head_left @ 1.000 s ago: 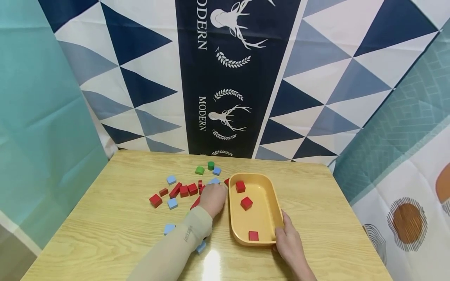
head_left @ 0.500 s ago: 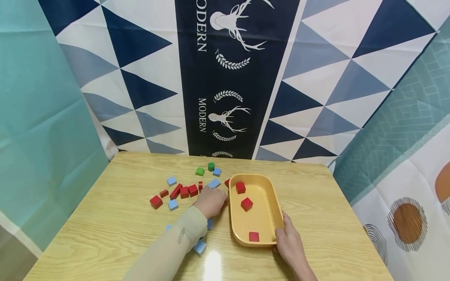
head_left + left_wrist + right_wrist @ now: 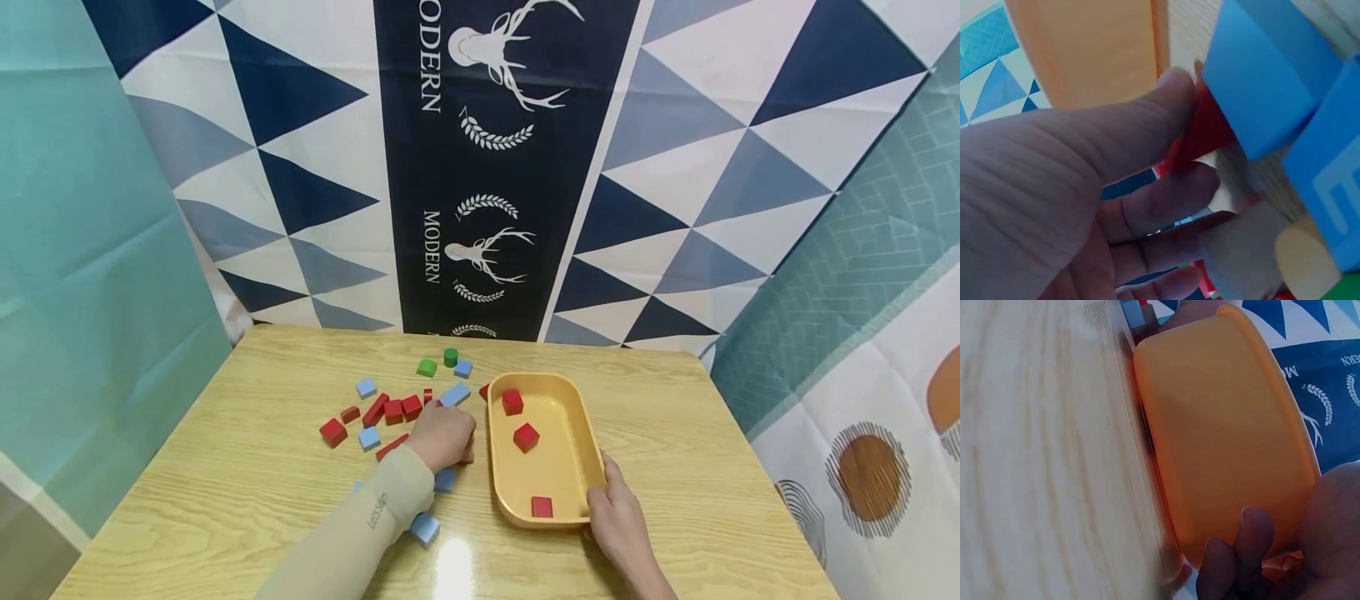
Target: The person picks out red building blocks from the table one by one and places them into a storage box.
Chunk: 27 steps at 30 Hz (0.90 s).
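My left hand [image 3: 441,435] is low over the loose blocks, just left of the yellow tub [image 3: 558,458]. In the left wrist view its thumb and index finger pinch a red block [image 3: 1209,128], whose shape is partly covered. Two blue blocks [image 3: 1266,75] lie close beside those fingertips. My right hand [image 3: 621,512] grips the tub at its near right corner, the thumb on the rim and the fingers [image 3: 1254,534] under the outer wall. Inside the tub are three red cubes [image 3: 527,437], apart from one another.
Left of the tub lie several red blocks [image 3: 393,412] and blue blocks [image 3: 369,438]. A green half-round block [image 3: 427,367] and a dark green cylinder [image 3: 450,357] are farther back. The wooden table [image 3: 225,467] ends at a patterned cloth [image 3: 322,208].
My left hand has shifted slightly left and toward me, with a red block now seen at its fingers. Blue blocks near it are more exposed. The right hand and tub stay put.
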Each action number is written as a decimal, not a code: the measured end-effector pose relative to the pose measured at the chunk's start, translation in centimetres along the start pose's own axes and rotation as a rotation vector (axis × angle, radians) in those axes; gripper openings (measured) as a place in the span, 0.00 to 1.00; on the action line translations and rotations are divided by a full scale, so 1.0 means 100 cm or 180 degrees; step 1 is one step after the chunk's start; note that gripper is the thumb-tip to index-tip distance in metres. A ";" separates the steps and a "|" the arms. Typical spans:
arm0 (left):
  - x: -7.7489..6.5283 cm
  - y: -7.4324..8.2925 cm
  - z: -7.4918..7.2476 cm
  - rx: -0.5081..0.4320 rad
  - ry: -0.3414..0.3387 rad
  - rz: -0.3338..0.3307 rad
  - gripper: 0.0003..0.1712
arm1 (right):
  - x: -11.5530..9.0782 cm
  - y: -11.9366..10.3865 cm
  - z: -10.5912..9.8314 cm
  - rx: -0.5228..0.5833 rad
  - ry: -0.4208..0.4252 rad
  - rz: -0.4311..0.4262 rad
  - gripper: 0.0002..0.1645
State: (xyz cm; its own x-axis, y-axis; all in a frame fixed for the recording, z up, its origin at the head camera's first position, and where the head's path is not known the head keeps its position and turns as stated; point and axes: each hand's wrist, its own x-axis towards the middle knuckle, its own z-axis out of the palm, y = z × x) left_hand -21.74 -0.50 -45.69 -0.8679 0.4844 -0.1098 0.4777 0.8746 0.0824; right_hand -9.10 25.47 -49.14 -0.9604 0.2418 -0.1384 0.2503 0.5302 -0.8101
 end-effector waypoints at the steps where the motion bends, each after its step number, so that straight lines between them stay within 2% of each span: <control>1: -0.001 -0.001 -0.001 -0.0030 -0.0030 0.0002 0.19 | 0.000 0.000 0.000 0.0004 -0.0003 0.0003 0.40; 4: -0.004 -0.001 -0.004 -0.0086 -0.0138 0.0031 0.21 | 0.001 0.001 0.001 -0.0007 -0.0014 0.0016 0.40; 8: -0.011 0.000 -0.011 -0.0020 -0.0237 0.0108 0.20 | 0.001 0.001 0.001 -0.0127 0.0010 -0.0055 0.40; 11: -0.015 0.001 -0.014 0.0004 -0.0217 0.0143 0.19 | 0.001 0.002 0.000 -0.0169 0.0021 -0.0119 0.40; 17: -0.014 0.000 -0.005 0.0007 -0.0155 0.0113 0.15 | 0.001 0.002 0.001 -0.0132 -0.0003 -0.0081 0.40; 22: -0.010 -0.005 0.000 0.0077 0.0038 0.0125 0.11 | 0.001 0.003 0.001 0.0014 -0.0001 -0.0014 0.41; 24: -0.010 -0.007 -0.001 0.0142 0.0180 0.0106 0.10 | 0.001 0.003 0.001 0.0060 0.0000 -0.0012 0.40; 27: -0.010 -0.007 -0.004 0.0223 0.0517 -0.0079 0.13 | 0.001 0.003 0.001 0.0032 0.0019 -0.0051 0.40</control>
State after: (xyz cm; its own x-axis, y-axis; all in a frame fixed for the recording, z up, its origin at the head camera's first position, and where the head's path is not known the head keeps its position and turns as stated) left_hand -21.28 -1.61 -45.29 -0.8874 0.4582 0.0509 0.4593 0.8882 0.0117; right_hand -9.14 25.64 -49.47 -0.9635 0.2382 -0.1220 0.2335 0.5257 -0.8180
